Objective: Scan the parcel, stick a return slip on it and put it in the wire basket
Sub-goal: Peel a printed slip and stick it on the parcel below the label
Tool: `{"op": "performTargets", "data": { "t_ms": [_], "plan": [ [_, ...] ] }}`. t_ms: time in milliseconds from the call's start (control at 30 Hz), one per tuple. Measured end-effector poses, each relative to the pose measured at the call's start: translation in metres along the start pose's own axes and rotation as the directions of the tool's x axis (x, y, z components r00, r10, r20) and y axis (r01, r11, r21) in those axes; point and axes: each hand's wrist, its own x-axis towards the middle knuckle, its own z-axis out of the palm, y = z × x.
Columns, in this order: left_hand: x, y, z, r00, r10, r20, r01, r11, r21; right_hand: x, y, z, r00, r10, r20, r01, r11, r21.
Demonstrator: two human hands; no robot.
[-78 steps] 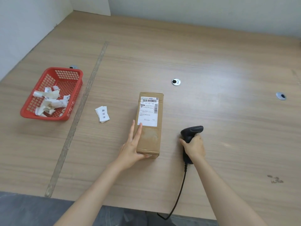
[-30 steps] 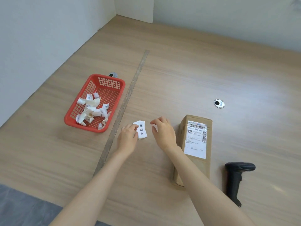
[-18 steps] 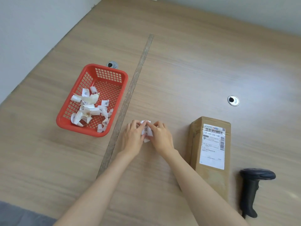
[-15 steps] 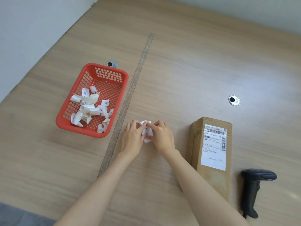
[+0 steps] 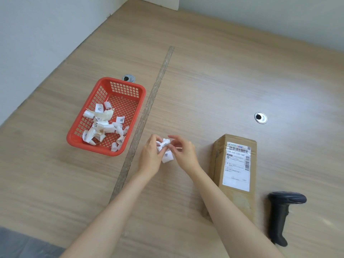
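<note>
A brown cardboard parcel (image 5: 234, 198) with a white shipping label (image 5: 236, 165) lies flat on the wooden table, right of my hands. My left hand (image 5: 150, 157) and my right hand (image 5: 183, 153) meet just above the table and both pinch a small stack of white return slips (image 5: 166, 151) with black characters on them. The black handheld scanner (image 5: 281, 216) lies on the table to the right of the parcel, with no hand on it.
A red plastic basket (image 5: 104, 148) at the left holds several curled white paper scraps. A rough strip (image 5: 147, 112) runs across the table between basket and hands. Two metal cable grommets (image 5: 260, 117) sit in the tabletop. Walls border the far and left sides.
I let go of the parcel and the scanner, and both hands went to the slips left of the parcel. They have lifted the stack slightly and their fingers now work at it.
</note>
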Motion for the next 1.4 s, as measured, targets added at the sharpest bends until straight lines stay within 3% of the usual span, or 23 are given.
{"op": "performTargets", "data": {
  "t_ms": [133, 500, 700, 933, 1400],
  "plan": [
    [-0.014, 0.028, -0.003, 0.997, 0.03, -0.066, -0.036, 0.995, -0.097, -0.013, -0.02, -0.02, 0.999, 0.014, -0.032, -0.008, 0.985, 0.174],
    [-0.084, 0.137, -0.006, 0.989, 0.093, -0.112, -0.129, 0.918, -0.375, -0.083, -0.067, -0.126, 0.974, -0.127, -0.189, 0.147, 0.985, 0.096],
    [-0.122, 0.18, -0.001, 0.972, 0.166, -0.168, -0.214, 0.921, -0.327, -0.128, -0.084, -0.179, 0.964, -0.216, -0.157, 0.226, 0.973, 0.045],
    [-0.151, 0.205, 0.0, 0.938, 0.142, -0.315, -0.253, 0.902, -0.349, -0.176, -0.09, -0.219, 0.991, -0.09, -0.098, 0.109, 0.972, 0.207],
    [-0.178, 0.226, -0.002, 0.902, 0.166, -0.398, -0.303, 0.901, -0.31, -0.205, -0.103, -0.234, 0.987, -0.143, -0.075, 0.159, 0.943, 0.292]
  ]
}}
